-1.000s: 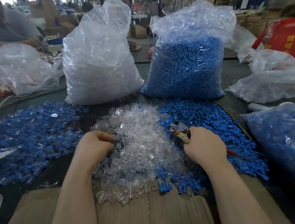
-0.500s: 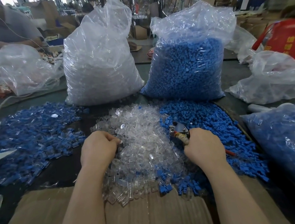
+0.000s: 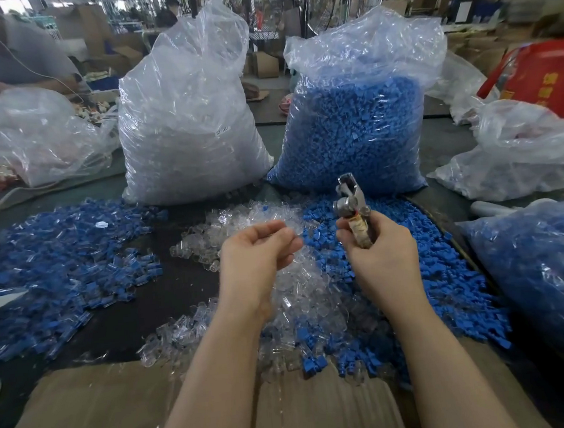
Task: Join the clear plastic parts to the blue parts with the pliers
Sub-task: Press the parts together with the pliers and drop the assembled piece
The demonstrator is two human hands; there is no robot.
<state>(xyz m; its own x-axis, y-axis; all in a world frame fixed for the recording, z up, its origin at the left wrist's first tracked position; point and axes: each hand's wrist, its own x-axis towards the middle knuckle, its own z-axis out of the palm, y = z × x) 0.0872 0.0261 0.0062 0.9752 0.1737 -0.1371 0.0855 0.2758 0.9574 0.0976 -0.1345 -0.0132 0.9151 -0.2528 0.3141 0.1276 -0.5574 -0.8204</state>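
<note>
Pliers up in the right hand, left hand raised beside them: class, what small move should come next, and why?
Probably bring the left hand across to the pliers and seat a part in their head. The right hand holds them upright above the piles, head apparently empty, while the left hand's curled fingers seem to hold something clear, too blurred to confirm.
</note>
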